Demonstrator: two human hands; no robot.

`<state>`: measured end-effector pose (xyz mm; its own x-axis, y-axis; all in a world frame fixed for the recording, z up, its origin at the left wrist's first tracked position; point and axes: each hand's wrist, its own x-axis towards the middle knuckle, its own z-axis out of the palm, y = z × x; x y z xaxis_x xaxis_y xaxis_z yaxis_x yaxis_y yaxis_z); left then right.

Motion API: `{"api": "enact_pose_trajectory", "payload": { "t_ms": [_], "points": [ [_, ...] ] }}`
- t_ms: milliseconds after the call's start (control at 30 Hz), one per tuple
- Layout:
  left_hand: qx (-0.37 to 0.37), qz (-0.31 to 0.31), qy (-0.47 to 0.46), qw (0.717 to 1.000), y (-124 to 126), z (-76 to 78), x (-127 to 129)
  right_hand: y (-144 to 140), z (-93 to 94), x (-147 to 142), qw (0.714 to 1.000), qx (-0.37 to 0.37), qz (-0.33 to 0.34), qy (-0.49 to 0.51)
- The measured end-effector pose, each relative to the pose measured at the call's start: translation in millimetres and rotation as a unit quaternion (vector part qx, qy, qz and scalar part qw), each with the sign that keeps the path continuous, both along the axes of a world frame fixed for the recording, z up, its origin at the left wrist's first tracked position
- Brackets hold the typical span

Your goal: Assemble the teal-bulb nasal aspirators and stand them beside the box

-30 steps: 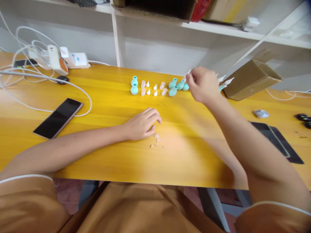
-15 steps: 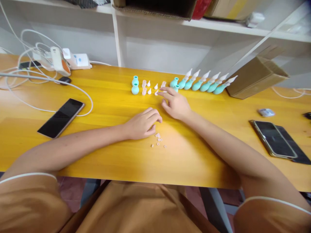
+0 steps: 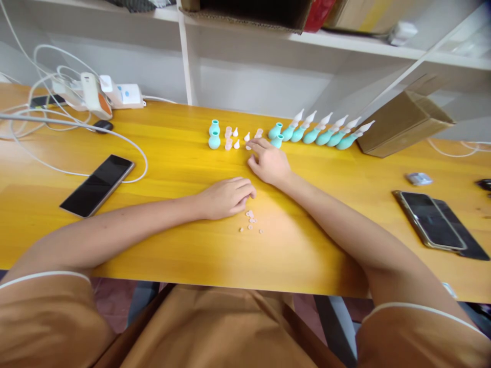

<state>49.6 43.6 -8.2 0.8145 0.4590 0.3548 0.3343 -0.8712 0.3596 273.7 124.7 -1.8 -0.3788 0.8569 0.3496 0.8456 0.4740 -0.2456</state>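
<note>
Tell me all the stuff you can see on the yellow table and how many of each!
Table: one, yellow wood.
Teal bulbs with white tips: six, leaning in a row, far right of middle.
Bare teal bulbs: two at, two at.
Small pale tips: several, pinkish white, between the bare bulbs.
Tiny pink bits: a handful, by the left hand.
Phones: one black at, one at the right.
Cardboard box: one, brown, far right.
White cables and chargers: a tangle, far left.
Left hand: resting flat, holding nothing.
Right hand: fingertips at the pale tips.
</note>
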Motion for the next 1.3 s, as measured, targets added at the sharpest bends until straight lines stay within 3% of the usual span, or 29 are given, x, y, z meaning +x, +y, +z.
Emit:
{"api": "enact_pose_trajectory", "payload": {
  "t_ms": [167,300,467,667,767,900,1033,1300],
  "points": [
    [-0.035,-0.065,-0.033,0.997,2.2,-2.0,-1.3,-15.7,1.9,14.3,0.995,0.038,0.049,0.073],
    [-0.065,-0.109,-0.060,0.990,3.4,-3.7,-1.0,-42.0,-5.4,23.6,0.980,0.003,0.064,0.187],
    [-0.124,-0.097,-0.054,0.986,5.7,-5.8,0.0,-77.0,-23.2,22.7,0.948,-0.072,0.033,0.309],
    [-0.169,-0.078,-0.084,0.979,5.8,-3.0,-1.3,-80.8,-24.8,17.9,0.919,-0.122,0.057,0.370],
    [-0.246,-0.051,-0.140,0.958,8.0,-2.2,-1.6,-78.5,-22.6,17.4,0.885,-0.164,0.057,0.433],
    [-0.365,0.012,-0.243,0.899,17.1,-6.0,-0.1,-77.6,-20.7,16.7,0.801,-0.231,0.065,0.548],
    [-0.394,0.074,-0.327,0.856,29.1,-11.1,1.1,-76.6,-18.0,16.7,0.727,-0.283,0.088,0.619],
    [-0.391,0.107,-0.381,0.831,33.8,-11.2,0.6,-80.6,-18.1,16.5,0.705,-0.330,0.132,0.613]
  ]
}}
